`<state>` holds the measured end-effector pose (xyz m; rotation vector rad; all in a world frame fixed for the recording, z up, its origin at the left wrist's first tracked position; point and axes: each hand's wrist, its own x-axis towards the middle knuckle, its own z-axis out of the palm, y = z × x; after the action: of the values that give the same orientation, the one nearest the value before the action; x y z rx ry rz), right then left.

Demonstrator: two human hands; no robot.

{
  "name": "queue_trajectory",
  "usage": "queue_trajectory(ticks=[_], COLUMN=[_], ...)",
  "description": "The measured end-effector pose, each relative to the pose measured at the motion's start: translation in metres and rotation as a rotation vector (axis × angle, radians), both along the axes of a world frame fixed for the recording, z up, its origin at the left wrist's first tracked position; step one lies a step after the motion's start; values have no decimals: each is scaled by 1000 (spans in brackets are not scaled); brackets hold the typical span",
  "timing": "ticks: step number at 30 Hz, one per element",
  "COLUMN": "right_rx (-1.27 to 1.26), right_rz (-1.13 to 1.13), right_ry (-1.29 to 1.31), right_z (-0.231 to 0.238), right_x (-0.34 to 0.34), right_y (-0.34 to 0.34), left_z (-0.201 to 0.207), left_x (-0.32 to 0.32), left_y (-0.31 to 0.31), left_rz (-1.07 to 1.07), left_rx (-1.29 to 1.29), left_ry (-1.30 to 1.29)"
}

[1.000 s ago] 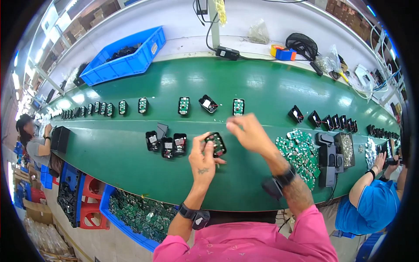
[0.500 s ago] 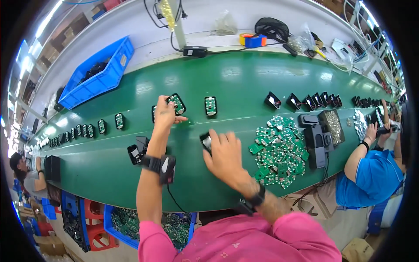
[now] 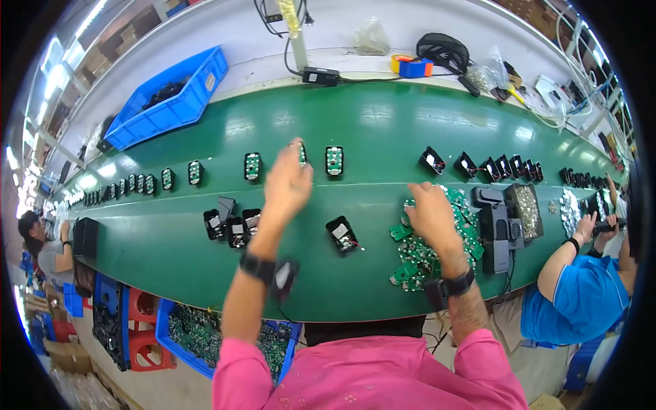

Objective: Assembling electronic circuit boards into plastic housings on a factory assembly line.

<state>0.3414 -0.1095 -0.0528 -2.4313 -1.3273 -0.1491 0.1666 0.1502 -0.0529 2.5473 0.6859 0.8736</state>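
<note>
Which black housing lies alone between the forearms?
The angled housing on the near half of the table, pale block inside; others stand in the back row or the cluster to its left.

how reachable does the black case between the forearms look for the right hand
Probably yes: the right hand is over the circuit board pile, and the black case lies to its left, with nothing seen standing in between.

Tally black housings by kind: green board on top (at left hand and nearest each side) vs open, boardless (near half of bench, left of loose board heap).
Housings with green board on top: 3 (one at the left hand, one each side)
Open boardless housings: 4 (three clustered, one alone)
Total: 7
</note>
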Motion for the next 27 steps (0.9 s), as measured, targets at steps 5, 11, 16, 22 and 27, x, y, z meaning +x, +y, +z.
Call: queue_trajectory(ticks=[5,11,16,22,27], right_rx=[-170,-53,484,768,930], right_rz=[2,-17,-10,-92,129], right_ry=[177,119,404,1289,1556], right_z=[-4,3,26,13,-18], right_x=[16,19,-19,-82,-94], right_y=[11,5,-22,-51,-62], left_z=[4,-46,-38,-25,-38], left_x=[-62,-42,-40,-49,-53], left_y=[-129,-135,-148,-197,-215], left_rz=[-66,-106,-117,-299,-251], left_rx=[-234,-117,-496,-1756,-1823], left_ry=[256,149,-124,-581,-559])
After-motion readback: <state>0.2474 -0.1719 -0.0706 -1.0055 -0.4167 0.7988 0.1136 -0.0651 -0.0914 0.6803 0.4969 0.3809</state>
